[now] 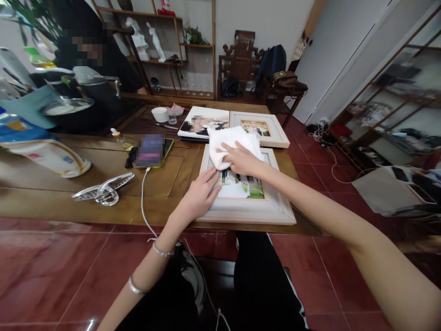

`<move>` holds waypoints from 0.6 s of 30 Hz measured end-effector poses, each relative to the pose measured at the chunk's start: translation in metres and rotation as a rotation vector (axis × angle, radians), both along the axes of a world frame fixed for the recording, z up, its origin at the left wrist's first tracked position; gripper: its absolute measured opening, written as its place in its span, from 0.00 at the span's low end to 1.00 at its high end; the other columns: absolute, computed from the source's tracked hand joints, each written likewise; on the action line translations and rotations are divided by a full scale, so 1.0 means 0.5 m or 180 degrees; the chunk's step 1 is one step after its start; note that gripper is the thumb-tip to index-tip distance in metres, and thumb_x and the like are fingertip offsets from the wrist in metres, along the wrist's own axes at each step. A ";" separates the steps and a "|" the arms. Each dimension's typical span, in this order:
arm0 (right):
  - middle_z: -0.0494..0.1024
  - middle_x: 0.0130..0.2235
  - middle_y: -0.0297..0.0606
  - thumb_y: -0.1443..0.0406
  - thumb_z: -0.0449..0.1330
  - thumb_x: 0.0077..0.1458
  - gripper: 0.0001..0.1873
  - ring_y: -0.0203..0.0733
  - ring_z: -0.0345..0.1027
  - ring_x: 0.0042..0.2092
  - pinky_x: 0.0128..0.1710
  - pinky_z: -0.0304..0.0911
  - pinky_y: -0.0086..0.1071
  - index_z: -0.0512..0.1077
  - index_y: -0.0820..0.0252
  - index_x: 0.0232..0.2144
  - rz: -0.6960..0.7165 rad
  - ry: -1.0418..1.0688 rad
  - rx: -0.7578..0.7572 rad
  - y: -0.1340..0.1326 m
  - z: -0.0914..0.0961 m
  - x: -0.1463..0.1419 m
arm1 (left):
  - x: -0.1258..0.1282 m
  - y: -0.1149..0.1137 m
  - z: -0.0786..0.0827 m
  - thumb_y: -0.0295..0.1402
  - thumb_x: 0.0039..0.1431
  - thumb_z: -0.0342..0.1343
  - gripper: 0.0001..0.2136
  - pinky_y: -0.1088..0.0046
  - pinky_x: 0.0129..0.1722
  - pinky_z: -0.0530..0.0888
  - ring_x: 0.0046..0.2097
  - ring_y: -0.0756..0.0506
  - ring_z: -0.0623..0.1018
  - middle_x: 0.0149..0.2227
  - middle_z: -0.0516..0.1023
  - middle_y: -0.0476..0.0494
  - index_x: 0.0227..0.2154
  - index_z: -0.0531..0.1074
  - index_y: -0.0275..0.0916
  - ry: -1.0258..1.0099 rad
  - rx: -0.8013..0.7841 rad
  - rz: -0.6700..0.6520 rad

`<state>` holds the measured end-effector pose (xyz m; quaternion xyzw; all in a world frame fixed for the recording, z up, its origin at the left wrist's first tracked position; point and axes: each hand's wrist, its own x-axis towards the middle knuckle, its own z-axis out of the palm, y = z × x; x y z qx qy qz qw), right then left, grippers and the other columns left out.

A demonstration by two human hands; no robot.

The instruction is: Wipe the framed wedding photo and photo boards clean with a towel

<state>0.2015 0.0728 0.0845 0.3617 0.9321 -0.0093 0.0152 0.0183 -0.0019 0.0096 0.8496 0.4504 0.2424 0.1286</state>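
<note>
A framed photo [237, 208] with a wide pale border and thin wooden edge lies flat near the table's front edge. My right hand [241, 158] presses a folded white cloth [232, 138] onto its upper part, fingers bent over the fabric. Stretched out flat, the fingers of my left hand [201, 195] rest on the frame's left side. The cloth and my right hand hide part of the picture. Beyond it lies a second framed photo [280, 131], partly covered by the cloth, beside a white photo album [206, 112].
Left on the wooden table [161, 184] are a phone [151, 151] on a white cable, a clear folded hanger-like object [105, 189], a small bottle [120, 138] and a blue-white bag [41, 149]. A white bowl [160, 114] stands farther back. A person [93, 50] in black is across the table.
</note>
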 end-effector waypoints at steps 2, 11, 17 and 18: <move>0.60 0.65 0.41 0.80 0.49 0.47 0.27 0.51 0.43 0.69 0.65 0.42 0.59 0.74 0.62 0.47 -0.0120 -0.0129 -0.0018 -0.006 0.011 0.039 | -0.001 0.000 -0.003 0.36 0.67 0.44 0.22 0.52 0.63 0.61 0.67 0.37 0.57 0.65 0.59 0.30 0.60 0.62 0.30 -0.0020 -0.0011 0.0011; 0.67 0.62 0.41 0.78 0.50 0.46 0.23 0.56 0.66 0.57 0.59 0.56 0.55 0.78 0.60 0.38 -0.1145 -0.0636 -0.0078 -0.038 0.068 0.205 | -0.001 0.000 -0.011 0.33 0.68 0.39 0.22 0.51 0.64 0.60 0.67 0.39 0.57 0.65 0.59 0.31 0.61 0.61 0.29 -0.0077 0.0028 0.0049; 0.69 0.60 0.45 0.79 0.48 0.46 0.21 0.57 0.61 0.61 0.57 0.59 0.52 0.78 0.63 0.33 -0.0938 -0.0405 -0.0063 -0.113 0.051 0.217 | 0.001 -0.001 -0.009 0.33 0.68 0.38 0.23 0.53 0.64 0.60 0.67 0.39 0.57 0.65 0.58 0.29 0.61 0.60 0.24 0.0022 -0.0005 0.0091; 0.69 0.60 0.46 0.79 0.48 0.46 0.21 0.57 0.58 0.63 0.59 0.58 0.52 0.78 0.63 0.33 -0.0859 -0.0376 -0.0082 -0.135 0.049 0.213 | 0.001 -0.002 -0.008 0.33 0.68 0.38 0.23 0.53 0.64 0.60 0.67 0.39 0.57 0.65 0.59 0.29 0.61 0.60 0.25 0.0026 -0.0006 0.0099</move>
